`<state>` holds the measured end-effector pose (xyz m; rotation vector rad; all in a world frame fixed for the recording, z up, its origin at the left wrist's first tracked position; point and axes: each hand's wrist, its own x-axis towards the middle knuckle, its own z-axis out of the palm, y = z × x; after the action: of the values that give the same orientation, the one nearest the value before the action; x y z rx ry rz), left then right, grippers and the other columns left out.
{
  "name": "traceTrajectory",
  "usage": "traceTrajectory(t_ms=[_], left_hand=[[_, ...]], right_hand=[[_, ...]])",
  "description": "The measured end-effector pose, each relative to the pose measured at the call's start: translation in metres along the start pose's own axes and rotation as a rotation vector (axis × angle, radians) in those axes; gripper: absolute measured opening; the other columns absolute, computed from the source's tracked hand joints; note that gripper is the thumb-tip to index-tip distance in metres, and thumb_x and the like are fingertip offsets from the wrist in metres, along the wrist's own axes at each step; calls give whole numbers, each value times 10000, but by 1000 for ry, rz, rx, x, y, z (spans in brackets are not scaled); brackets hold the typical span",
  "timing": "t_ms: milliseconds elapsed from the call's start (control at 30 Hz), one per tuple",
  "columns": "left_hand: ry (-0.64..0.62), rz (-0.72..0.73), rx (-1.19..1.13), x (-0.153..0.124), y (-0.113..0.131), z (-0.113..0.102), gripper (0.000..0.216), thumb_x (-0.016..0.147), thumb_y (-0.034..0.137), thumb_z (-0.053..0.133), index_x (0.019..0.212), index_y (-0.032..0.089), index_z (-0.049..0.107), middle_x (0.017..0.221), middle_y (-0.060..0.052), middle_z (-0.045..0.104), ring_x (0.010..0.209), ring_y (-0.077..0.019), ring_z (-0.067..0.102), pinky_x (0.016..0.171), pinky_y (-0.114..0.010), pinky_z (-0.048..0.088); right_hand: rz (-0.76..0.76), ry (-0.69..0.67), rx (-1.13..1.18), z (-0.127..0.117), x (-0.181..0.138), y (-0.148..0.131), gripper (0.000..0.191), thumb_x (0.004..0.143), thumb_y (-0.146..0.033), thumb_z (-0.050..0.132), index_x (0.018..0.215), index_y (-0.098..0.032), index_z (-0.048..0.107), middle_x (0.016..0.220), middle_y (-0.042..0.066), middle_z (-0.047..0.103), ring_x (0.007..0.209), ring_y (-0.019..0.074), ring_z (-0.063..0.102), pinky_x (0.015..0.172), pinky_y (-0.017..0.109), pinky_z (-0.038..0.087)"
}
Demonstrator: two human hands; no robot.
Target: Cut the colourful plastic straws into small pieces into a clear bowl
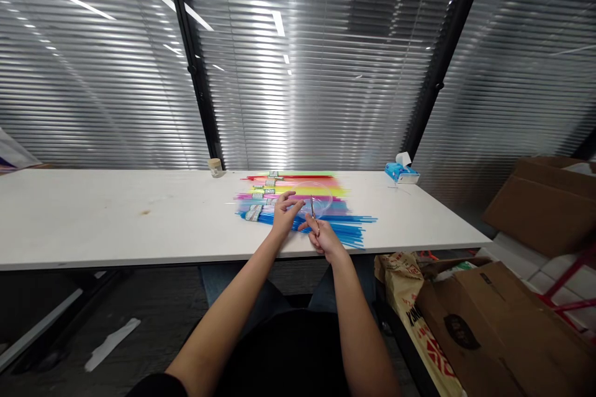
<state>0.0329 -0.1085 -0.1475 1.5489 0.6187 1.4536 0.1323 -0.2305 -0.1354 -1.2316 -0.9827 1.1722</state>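
Note:
My right hand [322, 238] grips a pair of scissors [312, 206], fingers around the handles and blades pointing away from me. Close beside it, my left hand [284, 216] has its thumb and a finger brought together near the blades, other fingers raised; anything pinched there is too small to make out. Beneath both hands lies a bundle of blue plastic straws [347, 229], fanned out at the right end, with a printed paper band [253, 213] around its left end. A clear round bowl or dish [327, 203] rests on the straws just beyond the hands.
More bundles, including yellow straws [321, 190] and red straws [307, 177], lie farther back on the white table [116, 223]. A tape roll or small tub [215, 167] and a blue tissue pack [399, 172] stand along the back. Cardboard boxes [503, 316] crowd the right.

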Motion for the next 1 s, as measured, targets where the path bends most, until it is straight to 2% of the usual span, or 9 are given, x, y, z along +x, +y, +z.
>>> traceTrajectory(t_ms=[333, 533, 1000], left_hand=[[75, -4, -23, 1, 4, -1, 284, 702, 492, 777, 701, 209, 784, 1173, -135, 657, 1196, -342, 593, 962, -452, 501], [84, -4, -25, 1, 4, 0, 327, 741, 533, 756, 720, 208, 785, 1185, -136, 641, 1194, -335, 593, 945, -442, 511], [2, 15, -6, 0, 3, -1, 260, 732, 496, 797, 694, 239, 805, 1177, -117, 652, 1280, -349, 561, 1087, -485, 440]], right_hand=[[-17, 20, -3, 0, 1, 2, 394, 969, -553, 596, 790, -208, 658, 351, -119, 299, 318, 78, 142, 332, 223, 108], [-16, -19, -1, -1, -2, -2, 495, 958, -656, 541, 783, -206, 648, 332, -113, 307, 312, 84, 140, 335, 229, 117], [-29, -32, -5, -1, -2, -2, 507, 904, -695, 578, 770, -209, 635, 337, -121, 306, 320, 75, 142, 331, 216, 122]])
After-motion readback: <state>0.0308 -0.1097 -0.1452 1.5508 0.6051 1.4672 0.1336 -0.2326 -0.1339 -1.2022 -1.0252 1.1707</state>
